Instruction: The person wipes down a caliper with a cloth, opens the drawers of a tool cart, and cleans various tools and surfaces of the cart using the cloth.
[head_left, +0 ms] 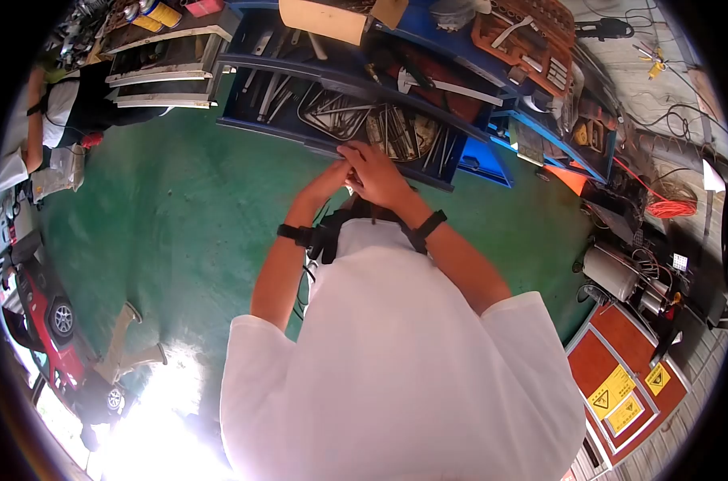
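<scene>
My left hand (326,184) and my right hand (373,172) meet in front of my chest, at the front edge of an open blue drawer (332,148). The fingers are bent and pressed together, the right hand partly over the left. A small pale bit shows between them, too small to make out. Just beyond, the drawer holds a wire-rimmed tray (332,112) of tools and a round tray (402,132) with several metal tools. Loose wrenches (272,98) lie at its left. Above it, another open drawer holds a caliper (452,86).
An orange tool case (524,40) lies on the cabinet at upper right. Metal shelving (163,76) and a person (59,112) are at the left. A red car (51,321) is at lower left. An air tank (610,272) and a red-orange box (620,385) stand at the right.
</scene>
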`<state>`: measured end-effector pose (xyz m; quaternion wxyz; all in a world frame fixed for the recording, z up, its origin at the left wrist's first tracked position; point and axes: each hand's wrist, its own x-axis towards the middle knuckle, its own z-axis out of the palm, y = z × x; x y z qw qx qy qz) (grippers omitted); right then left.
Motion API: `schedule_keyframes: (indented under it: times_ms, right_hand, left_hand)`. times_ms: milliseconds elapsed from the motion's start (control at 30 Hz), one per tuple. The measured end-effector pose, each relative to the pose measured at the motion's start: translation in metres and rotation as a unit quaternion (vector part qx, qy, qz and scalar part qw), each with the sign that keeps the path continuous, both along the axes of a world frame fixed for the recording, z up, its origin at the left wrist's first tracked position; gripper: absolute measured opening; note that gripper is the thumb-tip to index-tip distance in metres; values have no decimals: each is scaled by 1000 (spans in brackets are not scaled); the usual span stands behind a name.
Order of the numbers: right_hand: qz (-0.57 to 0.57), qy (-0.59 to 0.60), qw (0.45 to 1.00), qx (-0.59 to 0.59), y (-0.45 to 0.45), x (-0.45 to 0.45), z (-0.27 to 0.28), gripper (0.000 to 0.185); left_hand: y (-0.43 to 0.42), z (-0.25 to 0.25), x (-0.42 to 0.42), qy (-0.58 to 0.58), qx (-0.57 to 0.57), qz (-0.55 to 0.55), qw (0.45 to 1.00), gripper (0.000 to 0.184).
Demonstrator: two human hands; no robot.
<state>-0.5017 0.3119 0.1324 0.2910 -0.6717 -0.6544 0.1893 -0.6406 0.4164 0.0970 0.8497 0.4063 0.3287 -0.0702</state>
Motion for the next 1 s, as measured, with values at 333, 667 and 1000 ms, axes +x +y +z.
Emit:
schedule_keyframes:
  times_ms: [333,667,1000]
  right_hand:
    - [-7,-95,994,-44,-66,36,-21,35]
    - [-85,69,994,-24,-41,23,-1,33]
    - [-256,381,888,-14,-20,17,-45,27]
  left_hand:
    - [43,8,-42,194,705,56,680,48]
    - [20,52,-30,79,655,-34,751,85]
    - [-6,41,27,-124,682,-70,717,76]
